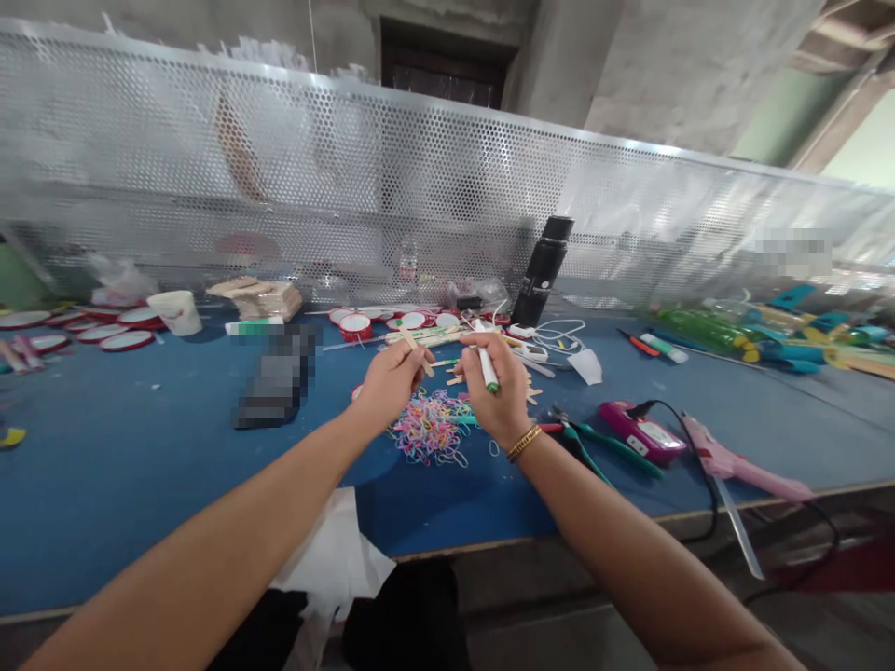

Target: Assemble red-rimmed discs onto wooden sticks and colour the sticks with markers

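My left hand [398, 373] is closed, with a flat wooden craft stick [418, 352] pinched between thumb and fingers. Opposite it, my right hand [500, 377] is wrapped round a white marker [485, 359] with a green end. The hands are a short gap apart above the table. Just below them lies a loose pile of small multicoloured rubber bands [432, 429]. More craft sticks [535, 391] lie beside and behind my right hand, partly hidden by it.
Pliers with green handles [615, 445], a purple device [640, 433] and a pink glue gun [741, 466] lie right. A dark phone-like object [276, 377], a paper cup [174, 312] and bundled sticks [258, 298] are left. A black bottle [543, 270] leans against the perforated metal screen [314, 186].
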`<state>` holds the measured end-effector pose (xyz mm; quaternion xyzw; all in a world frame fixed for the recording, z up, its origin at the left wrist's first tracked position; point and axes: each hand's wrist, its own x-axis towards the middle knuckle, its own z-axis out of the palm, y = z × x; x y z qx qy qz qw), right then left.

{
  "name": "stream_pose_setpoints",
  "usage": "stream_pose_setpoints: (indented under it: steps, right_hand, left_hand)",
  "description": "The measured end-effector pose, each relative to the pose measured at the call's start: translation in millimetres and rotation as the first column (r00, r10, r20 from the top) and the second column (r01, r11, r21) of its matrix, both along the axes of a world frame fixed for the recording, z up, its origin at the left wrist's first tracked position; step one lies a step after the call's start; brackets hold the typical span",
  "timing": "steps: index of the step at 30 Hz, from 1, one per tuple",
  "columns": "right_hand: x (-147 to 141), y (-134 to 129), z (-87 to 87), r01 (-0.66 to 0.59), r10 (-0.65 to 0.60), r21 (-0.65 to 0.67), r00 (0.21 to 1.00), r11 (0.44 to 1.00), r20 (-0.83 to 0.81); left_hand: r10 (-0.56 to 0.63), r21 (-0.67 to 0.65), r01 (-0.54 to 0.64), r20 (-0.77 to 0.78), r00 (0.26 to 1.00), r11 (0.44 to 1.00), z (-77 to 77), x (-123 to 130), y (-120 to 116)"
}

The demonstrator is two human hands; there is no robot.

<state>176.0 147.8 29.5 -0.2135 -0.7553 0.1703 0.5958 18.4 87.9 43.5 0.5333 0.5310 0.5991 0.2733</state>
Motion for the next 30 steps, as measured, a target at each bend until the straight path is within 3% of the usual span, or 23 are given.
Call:
stream_pose_setpoints:
  steps: [6, 12, 22, 26, 30]
  right_hand:
    - [-0.7, -0.6, -1.2, -0.001, 0.001, 0.015, 1.0, 1.0, 0.021]
    - [0.3, -0.5, 0.0, 0.019, -0.019, 0.004, 1.0, 1.0, 0.011]
    - [-2.1, 6.5, -3.8, 0.018, -0.02, 0.053, 0.999, 0.998, 0.031]
    - [-3.3, 8.8, -5.4, 0.024, -0.026, 0.062, 0.999, 0.998, 0.022]
    - [-4.9, 12.2, -8.4, 0.01, -0.011, 0.013, 0.999, 1.0, 0.037]
  left_hand:
    - [-0.032, -0.054, 0.03, -0.024, 0.999, 0.998, -5.0, -2.2, 3.3]
    - [0.017, -0.043, -0.022, -0.12, 0.993, 0.999, -2.8, -5.2, 5.4]
    - [0.05, 0.012, -0.05, -0.028, 0.998, 0.999, -4.6, -13.0, 10.6]
    - [0.07, -0.018, -0.07, 0.016, 0.997, 0.997, 6.6, -13.6, 7.6]
    - [0.069, -0.079, -0.066, 0.043, 0.997, 0.995, 31.1, -11.0, 1.7]
